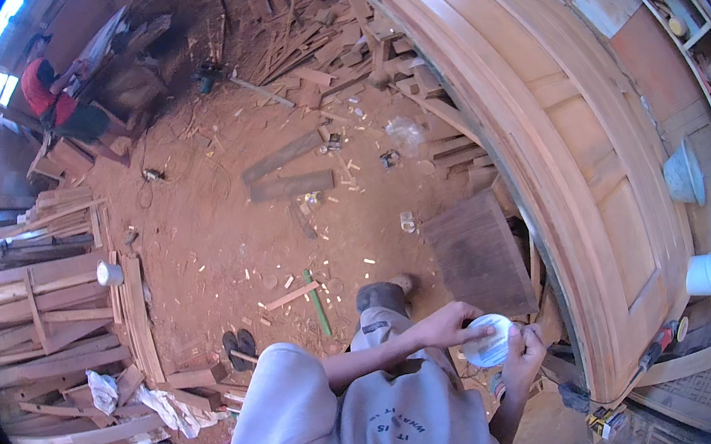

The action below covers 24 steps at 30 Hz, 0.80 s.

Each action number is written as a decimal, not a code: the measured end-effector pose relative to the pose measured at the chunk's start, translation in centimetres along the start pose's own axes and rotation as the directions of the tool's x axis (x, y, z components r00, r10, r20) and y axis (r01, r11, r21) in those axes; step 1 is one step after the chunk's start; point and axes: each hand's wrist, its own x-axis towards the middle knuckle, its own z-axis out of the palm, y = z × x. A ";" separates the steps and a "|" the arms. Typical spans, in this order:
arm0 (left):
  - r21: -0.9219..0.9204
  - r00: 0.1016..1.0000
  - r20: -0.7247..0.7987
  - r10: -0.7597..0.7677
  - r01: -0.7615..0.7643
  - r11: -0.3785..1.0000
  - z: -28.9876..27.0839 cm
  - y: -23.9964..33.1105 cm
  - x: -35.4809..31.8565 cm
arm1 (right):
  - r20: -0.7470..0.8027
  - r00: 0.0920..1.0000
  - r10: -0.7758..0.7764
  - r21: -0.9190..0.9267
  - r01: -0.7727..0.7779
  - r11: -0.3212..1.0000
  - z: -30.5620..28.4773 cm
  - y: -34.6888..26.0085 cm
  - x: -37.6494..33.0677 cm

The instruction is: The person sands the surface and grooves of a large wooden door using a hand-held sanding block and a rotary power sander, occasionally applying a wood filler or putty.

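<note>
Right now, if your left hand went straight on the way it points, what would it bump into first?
Probably the white round disc, which the left hand seems to be touching; just past it is the right hand. Exact depth is unclear.

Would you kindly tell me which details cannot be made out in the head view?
- Underside of the white disc: head view; it faces away from the camera.
- Fingertips of the right hand behind the disc: head view; the disc and hand hide them.
- Exact work of the co-worker at upper left: head view; too small and dim.
- Small items on the shelf at right: head view; too small, some darkened near the rim.
</note>
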 end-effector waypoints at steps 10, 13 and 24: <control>-0.612 0.995 0.087 -0.058 0.099 0.784 1.5 -2.0 -4.3 | 0.121 0.991 0.063 0.151 -0.081 0.985 4.3 0.4 -2.5; -0.586 0.980 0.068 -0.189 0.193 0.787 0.2 -2.3 -4.5 | 0.118 0.993 0.009 0.001 -0.010 1.000 4.7 -1.6 -1.7; -0.320 0.975 -0.181 -0.129 0.066 0.945 -16.3 -1.5 -0.9 | 0.478 0.852 0.215 0.206 -0.347 0.915 14.3 -4.9 10.2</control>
